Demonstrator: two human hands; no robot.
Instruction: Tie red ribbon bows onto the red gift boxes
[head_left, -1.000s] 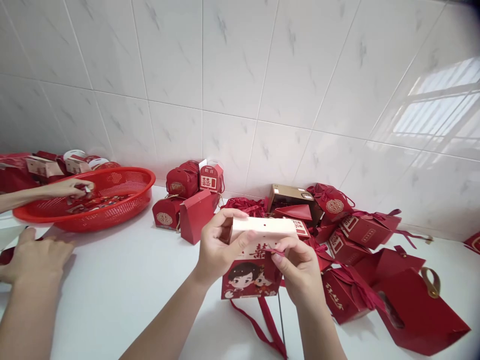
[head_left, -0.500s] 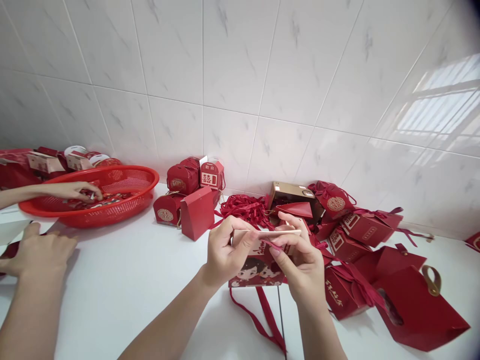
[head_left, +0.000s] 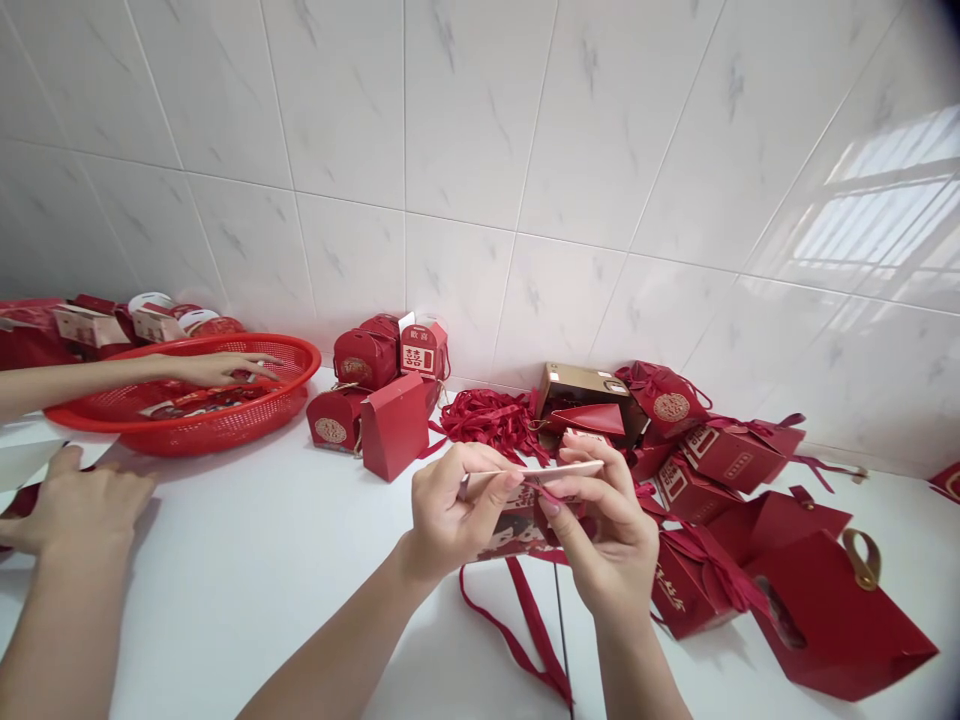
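A red gift box (head_left: 514,535) with cartoon figures on its front is held up in front of me, tilted so that its pale top edge faces me. My left hand (head_left: 456,508) is closed round its left side, the thumb on the top edge. My right hand (head_left: 609,530) pinches a thin red ribbon at the top edge, while its other fingers rest behind the box. A loop of red ribbon (head_left: 534,625) hangs below onto the white table. What the fingers do behind the box is hidden.
A co-worker's hand (head_left: 217,368) reaches into a red plastic basket (head_left: 217,437) of small wrapped pieces; their other hand (head_left: 86,500) is on a box. Red gift boxes (head_left: 397,425), a ribbon heap (head_left: 491,420), a brown carton (head_left: 577,380) and a larger red box (head_left: 840,620) stand around.
The gift box in my hands has tipped, so less of its front shows. My fingers keep nearly the same hold. The co-worker's hand has moved right inside the basket.
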